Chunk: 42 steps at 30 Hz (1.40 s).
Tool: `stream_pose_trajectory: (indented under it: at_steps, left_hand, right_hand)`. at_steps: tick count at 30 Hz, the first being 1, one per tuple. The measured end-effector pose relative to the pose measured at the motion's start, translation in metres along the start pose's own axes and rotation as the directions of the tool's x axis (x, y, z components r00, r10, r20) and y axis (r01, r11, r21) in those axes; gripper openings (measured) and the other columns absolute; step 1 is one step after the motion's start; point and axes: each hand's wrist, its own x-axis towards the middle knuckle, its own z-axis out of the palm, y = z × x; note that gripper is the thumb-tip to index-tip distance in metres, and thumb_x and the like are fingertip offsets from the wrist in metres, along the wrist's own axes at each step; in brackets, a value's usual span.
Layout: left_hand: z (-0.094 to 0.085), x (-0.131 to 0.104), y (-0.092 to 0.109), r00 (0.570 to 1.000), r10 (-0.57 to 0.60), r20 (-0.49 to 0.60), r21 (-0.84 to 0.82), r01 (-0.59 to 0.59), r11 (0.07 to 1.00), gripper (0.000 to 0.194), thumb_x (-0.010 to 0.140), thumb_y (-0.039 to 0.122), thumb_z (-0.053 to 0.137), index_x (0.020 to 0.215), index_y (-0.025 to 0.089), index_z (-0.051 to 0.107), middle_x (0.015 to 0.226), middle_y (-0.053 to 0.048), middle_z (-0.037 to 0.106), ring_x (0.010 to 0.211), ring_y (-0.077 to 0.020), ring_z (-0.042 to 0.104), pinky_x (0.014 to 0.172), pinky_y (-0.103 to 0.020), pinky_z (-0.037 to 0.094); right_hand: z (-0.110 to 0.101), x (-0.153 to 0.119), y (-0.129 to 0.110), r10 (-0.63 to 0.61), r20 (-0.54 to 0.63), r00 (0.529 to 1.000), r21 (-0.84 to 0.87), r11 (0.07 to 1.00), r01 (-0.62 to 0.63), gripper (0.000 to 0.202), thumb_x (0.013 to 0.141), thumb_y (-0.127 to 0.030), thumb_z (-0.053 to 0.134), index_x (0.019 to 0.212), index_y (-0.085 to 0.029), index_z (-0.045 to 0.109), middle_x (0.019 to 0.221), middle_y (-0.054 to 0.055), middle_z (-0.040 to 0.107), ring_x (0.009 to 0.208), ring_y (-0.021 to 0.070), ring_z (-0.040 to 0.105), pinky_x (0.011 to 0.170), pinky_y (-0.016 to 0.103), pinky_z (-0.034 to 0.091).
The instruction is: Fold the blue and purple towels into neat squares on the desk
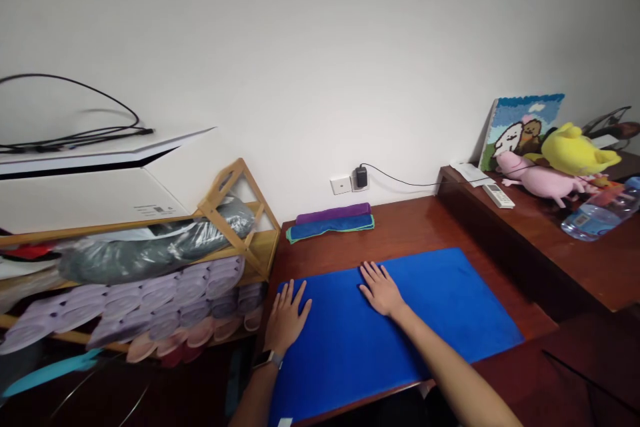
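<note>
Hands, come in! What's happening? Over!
Left hand palm down on spread blue cloth, left edge. Right hand flat near far edge. Folded cloths beyond, not touching.

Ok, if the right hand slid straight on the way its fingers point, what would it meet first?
Probably the folded blue cloth near the wall, if the right hand stays low.

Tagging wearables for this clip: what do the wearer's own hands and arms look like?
Left hand and right hand are ungloved, no sleeves visible on either forearm. Dark and grey watch on the left wrist; none on the right.
</note>
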Motion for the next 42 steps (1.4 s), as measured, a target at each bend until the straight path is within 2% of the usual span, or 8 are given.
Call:
stream_pose_trajectory:
  at_steps: [4,12,17,27,33,37,39,42]
  left_hand:
    - [0.001,0.001,-0.001,1.000,-0.025,-0.007,0.012,0.025,1.000,0.063,0.103,0.056,0.042,0.159,0.025,0.044,0.170,-0.013,0.033,0.156,-0.0356,0.032,0.123,-0.056,0.032]
    - [0.008,0.002,-0.002,0.999,-0.041,-0.028,0.020,0.042,0.999,0.066,0.103,0.058,0.040,0.160,0.025,0.043,0.170,-0.013,0.035,0.155,-0.0365,0.033,0.122,-0.058,0.033]
    - [0.006,0.006,-0.003,0.998,-0.060,0.002,0.067,0.060,0.996,0.071,0.102,0.057,0.042,0.160,0.018,0.041,0.169,-0.019,0.034,0.154,-0.0390,0.034,0.122,-0.057,0.032]
    - [-0.003,0.004,-0.024,0.998,-0.053,0.027,-0.007,0.053,0.999,0.071,0.102,0.062,0.039,0.160,0.022,0.042,0.169,-0.014,0.035,0.155,-0.0341,0.034,0.123,-0.053,0.032]
    - [0.001,-0.001,-0.018,0.991,-0.126,0.034,-0.074,0.128,0.989,0.070,0.102,0.063,0.040,0.162,0.026,0.039,0.172,-0.012,0.029,0.158,-0.0341,0.027,0.125,-0.054,0.029]
    - [-0.003,-0.004,-0.016,0.990,-0.134,0.046,-0.073,0.137,0.988,0.071,0.102,0.063,0.039,0.162,0.024,0.038,0.173,-0.014,0.027,0.158,-0.0347,0.026,0.125,-0.055,0.029]
    - [-0.004,-0.005,-0.017,0.990,-0.134,0.048,-0.063,0.137,0.988,0.071,0.102,0.063,0.039,0.162,0.024,0.038,0.172,-0.013,0.027,0.158,-0.0344,0.026,0.125,-0.055,0.029]
    - [-0.003,-0.005,-0.018,0.991,-0.127,0.045,-0.057,0.129,0.990,0.072,0.102,0.064,0.037,0.163,0.025,0.037,0.173,-0.013,0.028,0.158,-0.0339,0.026,0.125,-0.055,0.029]
  right_hand:
    - [-0.001,-0.007,0.037,0.071,0.063,0.995,-0.028,0.997,-0.070,0.070,0.107,-0.060,0.021,0.166,-0.023,0.028,0.171,0.003,0.026,0.160,0.0239,0.020,0.130,0.050,0.014]
    - [-0.053,-0.081,0.247,0.560,-0.019,0.828,-0.232,0.803,-0.549,0.075,0.104,-0.059,0.014,0.168,-0.019,0.020,0.174,0.005,0.020,0.161,0.0252,0.015,0.130,0.048,0.015]
    - [-0.051,-0.093,0.276,0.562,-0.070,0.824,-0.237,0.793,-0.561,0.076,0.104,-0.058,0.011,0.168,-0.018,0.017,0.175,0.004,0.018,0.161,0.0227,0.013,0.130,0.044,0.015]
    - [-0.090,-0.061,0.231,0.668,0.094,0.738,-0.285,0.728,-0.623,0.068,0.103,-0.040,0.023,0.165,-0.010,0.027,0.171,0.015,0.027,0.159,0.0304,0.023,0.127,0.056,0.019]
    - [-0.042,-0.004,0.064,0.222,0.025,0.975,-0.161,0.963,-0.215,0.066,0.105,-0.043,0.027,0.163,-0.012,0.034,0.170,0.012,0.031,0.159,0.0274,0.024,0.130,0.048,0.015]
    - [0.019,0.009,-0.068,-0.086,0.040,0.995,0.053,0.995,0.084,0.066,0.107,-0.051,0.024,0.166,-0.020,0.029,0.171,0.007,0.029,0.159,0.0241,0.022,0.130,0.047,0.015]
    - [0.035,0.008,-0.097,-0.129,0.080,0.988,0.106,0.987,0.120,0.068,0.108,-0.054,0.022,0.166,-0.020,0.027,0.171,0.006,0.026,0.160,0.0234,0.019,0.131,0.047,0.014]
    - [0.035,0.000,-0.077,-0.101,0.107,0.989,0.097,0.991,0.091,0.068,0.107,-0.056,0.022,0.166,-0.022,0.027,0.171,0.006,0.025,0.160,0.0237,0.019,0.131,0.049,0.013]
